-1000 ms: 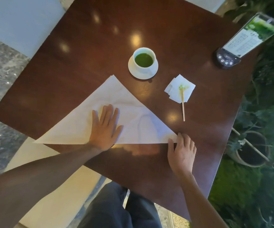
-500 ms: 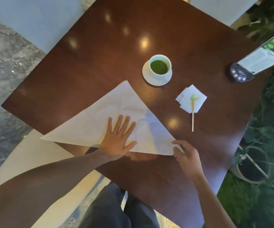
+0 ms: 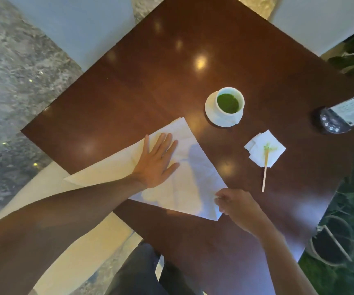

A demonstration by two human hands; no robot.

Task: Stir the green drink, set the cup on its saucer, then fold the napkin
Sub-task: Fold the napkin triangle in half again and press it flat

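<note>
A white cup [image 3: 230, 102] of green drink stands on its white saucer [image 3: 212, 116] at the table's far middle. The large white napkin [image 3: 191, 179], folded into a triangle, lies near the front edge. My left hand [image 3: 158, 160] lies flat on it, fingers spread, pressing the paper down. My right hand [image 3: 235, 206] pinches the napkin's near right corner between thumb and fingers. A wooden stir stick [image 3: 265, 169] with a green tip rests on a small folded tissue [image 3: 265, 147] to the right of the napkin.
The dark wooden table [image 3: 171, 81] is square and seen corner-on. A menu stand on a black base [image 3: 333, 122] sits at the right edge. Pale seats surround the table; a potted plant [image 3: 333, 241] and greenery are at the right. My knees show below the front edge.
My left hand slid further up the napkin toward its far point. My right hand went from lying beside the corner to pinching it. The camera view shifted.
</note>
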